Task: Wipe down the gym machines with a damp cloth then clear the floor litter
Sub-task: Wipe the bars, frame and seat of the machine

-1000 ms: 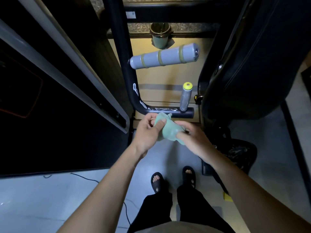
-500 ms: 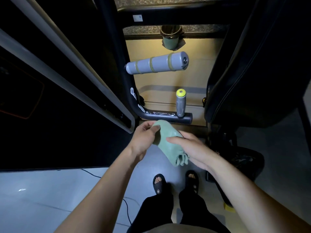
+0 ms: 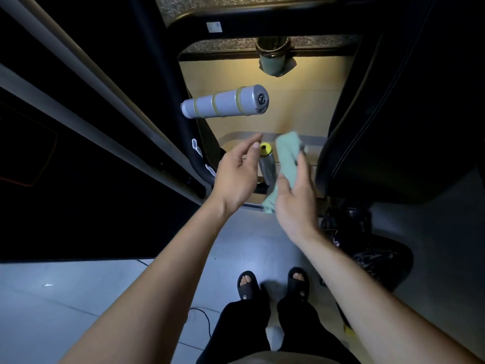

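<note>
Grip: the right hand (image 3: 295,195) alone holds the cloth (image 3: 287,158), draped over its raised fingers with the thumb side against it; a tail of cloth hangs below the palm.
Left hand: the left hand (image 3: 236,177) holds nothing, fingers loosely spread and reaching forward, apart from the cloth.
Change: a second ago both hands were bunching the cloth together low in front of the body; half a second ago the left was still pinching its upper corner. Now the left has let go and both hands have risen toward the machine.
Cloth place: in the air just right of the grip post (image 3: 266,164), the short upright handle with a yellow cap, and seemingly not yet touching it.
Around: the grey roller (image 3: 223,102) juts out above the hands; the black frame (image 3: 194,156) curves down at left; the dark seat pad (image 3: 393,114) fills the right.
Meaning: the folding looks finished, and wiping of the post or roller seems about to begin.
Floor: a small yellow scrap (image 3: 347,331) lies by the right forearm, likely litter for later.
</note>
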